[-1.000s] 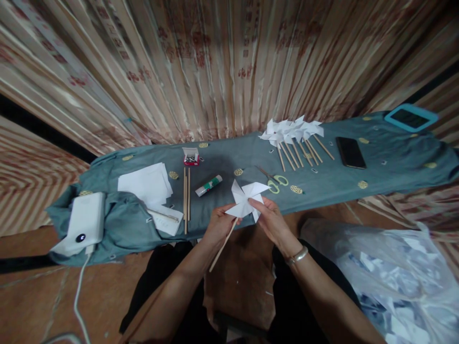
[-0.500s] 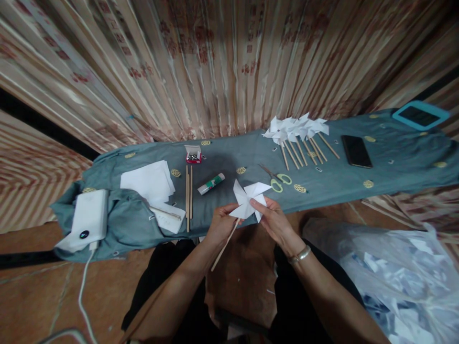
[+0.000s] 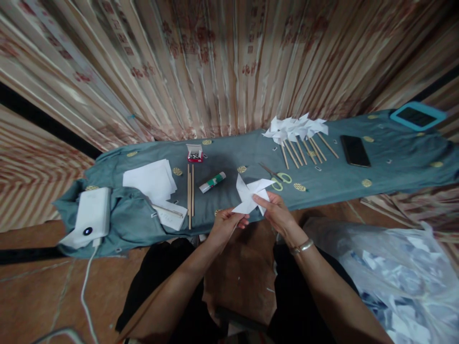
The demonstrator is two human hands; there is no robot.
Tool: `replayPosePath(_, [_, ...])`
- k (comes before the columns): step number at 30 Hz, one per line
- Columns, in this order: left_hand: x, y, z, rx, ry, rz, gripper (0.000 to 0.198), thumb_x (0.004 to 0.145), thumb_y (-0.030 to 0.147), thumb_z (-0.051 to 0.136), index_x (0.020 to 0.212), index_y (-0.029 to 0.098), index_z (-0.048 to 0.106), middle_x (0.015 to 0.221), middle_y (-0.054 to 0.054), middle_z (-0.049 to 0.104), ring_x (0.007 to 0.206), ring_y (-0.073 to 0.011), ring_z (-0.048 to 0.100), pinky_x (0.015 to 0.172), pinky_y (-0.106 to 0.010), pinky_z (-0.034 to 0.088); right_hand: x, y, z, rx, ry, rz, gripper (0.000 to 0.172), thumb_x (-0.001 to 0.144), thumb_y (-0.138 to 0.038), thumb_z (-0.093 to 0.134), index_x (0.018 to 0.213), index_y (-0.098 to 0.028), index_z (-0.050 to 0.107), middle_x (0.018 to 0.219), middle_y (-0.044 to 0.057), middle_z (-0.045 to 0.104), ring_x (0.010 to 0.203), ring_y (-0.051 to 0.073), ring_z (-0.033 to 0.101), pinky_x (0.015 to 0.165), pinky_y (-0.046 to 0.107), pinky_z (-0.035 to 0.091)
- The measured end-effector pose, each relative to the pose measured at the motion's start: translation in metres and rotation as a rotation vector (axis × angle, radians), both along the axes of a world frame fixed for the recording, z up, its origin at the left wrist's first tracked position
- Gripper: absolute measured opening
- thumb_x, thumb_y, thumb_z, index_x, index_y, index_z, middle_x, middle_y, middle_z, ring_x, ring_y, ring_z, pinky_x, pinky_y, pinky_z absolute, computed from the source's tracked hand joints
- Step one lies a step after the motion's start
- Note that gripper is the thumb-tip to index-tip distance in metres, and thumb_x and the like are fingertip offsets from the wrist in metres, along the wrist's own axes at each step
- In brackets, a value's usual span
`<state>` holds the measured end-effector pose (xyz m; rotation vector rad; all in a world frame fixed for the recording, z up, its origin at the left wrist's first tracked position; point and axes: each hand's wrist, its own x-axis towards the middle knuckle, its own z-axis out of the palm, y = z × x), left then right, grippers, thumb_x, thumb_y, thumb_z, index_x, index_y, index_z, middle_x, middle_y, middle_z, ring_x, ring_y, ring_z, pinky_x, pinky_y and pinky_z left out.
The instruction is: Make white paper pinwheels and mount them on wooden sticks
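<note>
I hold a white paper pinwheel [image 3: 251, 193] over the near edge of the cloth-covered board [image 3: 337, 184]. My left hand [image 3: 225, 224] pinches its lower left blade from below. My right hand [image 3: 274, 210] grips its right side, fingers closed on the paper. The stick seen earlier under the pinwheel is hidden now. Just beyond lie a glue stick [image 3: 213, 182], scissors [image 3: 278, 179] with green handles and two wooden sticks [image 3: 190, 193].
Several finished pinwheels on sticks [image 3: 297, 134] lie at the back right, beside a black phone [image 3: 355, 150] and a blue-cased tablet [image 3: 418, 116]. White paper sheets [image 3: 150, 181], a staple box [image 3: 194, 154] and a white power bank [image 3: 91, 217] lie left. A plastic bag [image 3: 390, 277] sits at right.
The pinwheel has shifted a little right and up. The stick that hung below my left hand is no longer visible. The camera view has drifted slightly.
</note>
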<state>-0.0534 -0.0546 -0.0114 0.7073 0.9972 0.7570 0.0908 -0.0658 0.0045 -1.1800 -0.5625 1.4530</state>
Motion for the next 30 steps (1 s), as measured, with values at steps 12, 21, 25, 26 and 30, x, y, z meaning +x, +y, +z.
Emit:
replayPosePath(12, [-0.014,-0.017,-0.008,0.037,-0.054,-0.04,0.032,0.059,0.042,0.078,0.058,0.011,0.069,0.049,-0.002,0.057,0.046,-0.0088,0.047,0.052,-0.025,0.033,-0.001,0.003,-0.006,0.01,-0.039,0.126,0.037,0.054,-0.039,0.088,0.083,-0.018,0.076,0.073,0.002,0.076,0.067,0.017,0.067,0.066,0.029,0.048])
replayPosePath(21, [-0.018,-0.02,-0.01,0.032,-0.135,-0.012,0.028,0.064,0.037,0.078,0.06,0.01,0.068,0.051,-0.003,0.059,0.046,-0.0073,0.045,0.052,-0.024,0.032,-0.002,0.012,0.003,-0.024,-0.107,0.247,0.037,0.053,-0.044,0.089,0.074,-0.016,0.075,0.067,0.0,0.073,0.059,0.011,0.059,0.061,0.025,0.044])
replayPosePath(25, [-0.018,-0.019,-0.01,0.004,-0.157,0.013,0.027,0.064,0.035,0.079,0.064,0.01,0.069,0.054,-0.004,0.061,0.049,-0.0083,0.049,0.053,-0.024,0.035,-0.004,0.016,0.007,-0.015,-0.135,0.257,0.037,0.053,-0.043,0.089,0.075,-0.016,0.075,0.068,0.001,0.073,0.062,0.013,0.06,0.063,0.026,0.044])
replayPosePath(26, [-0.018,-0.019,-0.01,-0.001,-0.166,0.021,0.027,0.063,0.035,0.08,0.065,0.01,0.069,0.055,-0.004,0.062,0.049,-0.0083,0.05,0.053,-0.024,0.036,-0.005,0.016,0.008,-0.013,-0.141,0.253,0.037,0.053,-0.043,0.089,0.075,-0.016,0.075,0.068,0.001,0.073,0.063,0.014,0.06,0.064,0.027,0.045])
replayPosePath(30, [-0.018,-0.019,-0.012,-0.005,-0.192,0.03,0.031,0.06,0.038,0.082,0.065,0.01,0.07,0.057,-0.004,0.063,0.049,-0.0076,0.051,0.053,-0.023,0.037,-0.009,0.014,0.007,-0.01,-0.158,0.235,0.035,0.054,-0.044,0.088,0.071,-0.017,0.073,0.067,0.001,0.072,0.06,0.014,0.059,0.064,0.028,0.045])
